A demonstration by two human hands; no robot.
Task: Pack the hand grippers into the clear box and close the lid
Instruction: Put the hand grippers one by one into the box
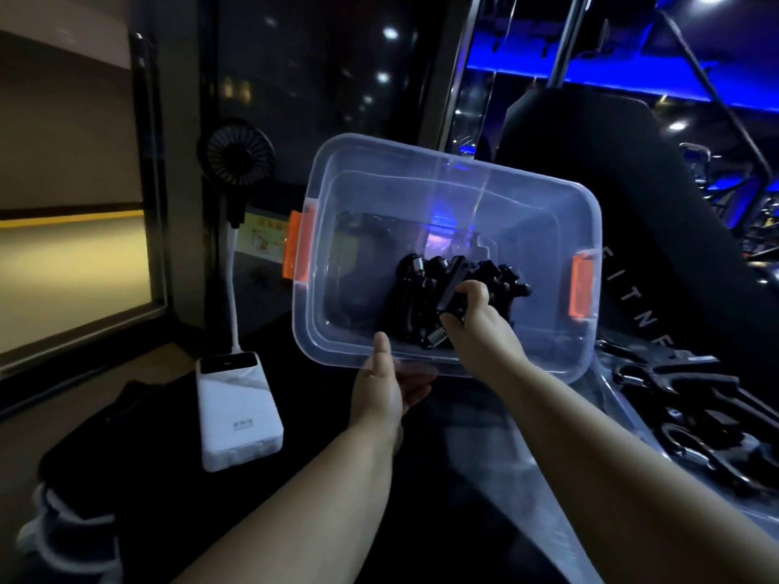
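Note:
The clear box (379, 196) with orange latches is tilted toward me, lifted off the surface. My left hand (381, 392) grips its near rim, thumb inside and fingers underneath. My right hand (472, 314) reaches into the box and holds a black hand gripper (453, 288) by its handle. Under and around it lie several more black hand grippers (499, 280) with metal springs, piled in the box's right half. A further heap of black hand grippers (691, 406) lies outside, at the right on a clear sheet that may be the lid.
A white power bank (238, 410) lies to the left of my left arm, with a cable up to a small black fan (236, 155). Dark cloth (126, 448) covers the surface at lower left. A black padded seat (611, 196) stands behind the box.

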